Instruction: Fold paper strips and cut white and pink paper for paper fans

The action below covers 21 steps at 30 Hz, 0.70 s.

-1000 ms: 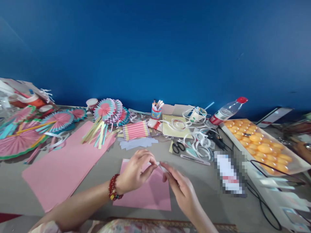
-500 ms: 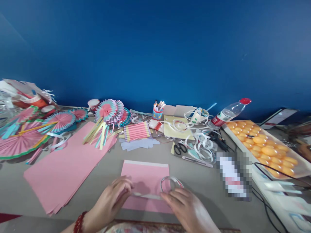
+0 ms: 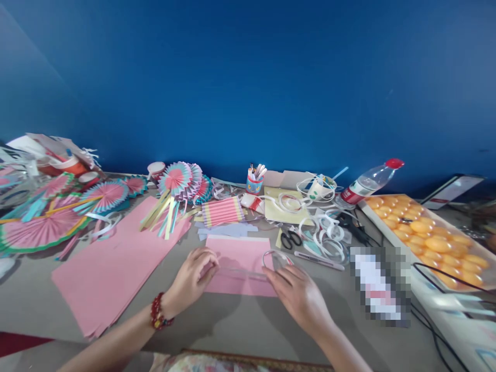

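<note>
A pink paper sheet [image 3: 238,254] lies flat before me, with a white strip [image 3: 236,238] along its far edge. My left hand [image 3: 194,279] is closed in a pinch over the sheet's left side, on the end of a pale stretch of tape [image 3: 243,272]. That tape runs across above the paper to a tape roll [image 3: 276,252], which my right hand [image 3: 297,293] holds at the sheet's right side. Whether the stretched tape touches the paper I cannot tell. The fingertips of both hands are partly hidden.
Stacked pink sheets [image 3: 112,274] and paper fans [image 3: 104,196] lie left. Behind are a pleated pink paper [image 3: 222,211] and a pen cup [image 3: 254,184]. To the right are scissors [image 3: 290,238], a cutter [image 3: 320,260], curled white strips [image 3: 325,235], a bottle [image 3: 368,183] and a tray of orange balls [image 3: 430,240].
Both hands have moved away from me, the tape still stretched between them. The pink sheet has slid farther from the near edge, toward the pleated paper. My view has shifted slightly.
</note>
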Tool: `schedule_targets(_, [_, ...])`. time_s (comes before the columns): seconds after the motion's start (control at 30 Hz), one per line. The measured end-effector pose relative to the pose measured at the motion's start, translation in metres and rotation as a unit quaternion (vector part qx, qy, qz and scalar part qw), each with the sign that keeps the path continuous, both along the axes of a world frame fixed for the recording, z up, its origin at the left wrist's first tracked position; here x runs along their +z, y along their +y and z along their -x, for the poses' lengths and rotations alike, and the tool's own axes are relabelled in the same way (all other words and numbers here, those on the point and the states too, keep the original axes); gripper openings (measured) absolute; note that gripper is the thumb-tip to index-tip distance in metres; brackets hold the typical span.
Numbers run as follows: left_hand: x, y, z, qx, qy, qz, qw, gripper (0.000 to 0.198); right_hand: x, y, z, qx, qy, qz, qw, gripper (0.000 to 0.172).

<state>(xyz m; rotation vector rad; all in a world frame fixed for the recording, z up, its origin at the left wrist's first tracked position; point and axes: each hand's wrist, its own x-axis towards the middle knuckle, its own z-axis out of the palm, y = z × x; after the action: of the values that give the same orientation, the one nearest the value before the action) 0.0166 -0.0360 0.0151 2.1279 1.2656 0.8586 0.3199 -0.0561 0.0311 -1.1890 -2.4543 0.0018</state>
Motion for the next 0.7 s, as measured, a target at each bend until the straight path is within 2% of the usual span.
schedule_targets(0.13, [0.012,-0.003,0.010,0.048,-0.008,0.034,0.998,0.015,0.019,0.000,-0.007,-0.006,0.058,0.059,0.997,0.021])
schedule_targets(0.27, [0.016,-0.008,0.018,0.059,-0.005,0.084,0.995,0.019,0.027,-0.001,-0.022,-0.019,0.076,0.150,0.986,0.018])
schedule_targets(0.43, [0.011,-0.012,0.015,0.038,0.034,0.098,0.994,0.020,0.024,-0.011,-0.036,-0.093,0.012,0.131,0.987,0.022])
schedule_targets(0.53, [0.008,-0.011,0.013,0.035,0.052,0.087,0.994,0.018,0.020,-0.019,-0.033,-0.105,-0.022,0.158,0.982,0.025])
schedule_targets(0.7, [0.005,-0.008,0.022,0.046,0.086,0.070,0.993,0.014,0.013,-0.020,-0.022,-0.108,-0.008,0.214,0.971,0.016])
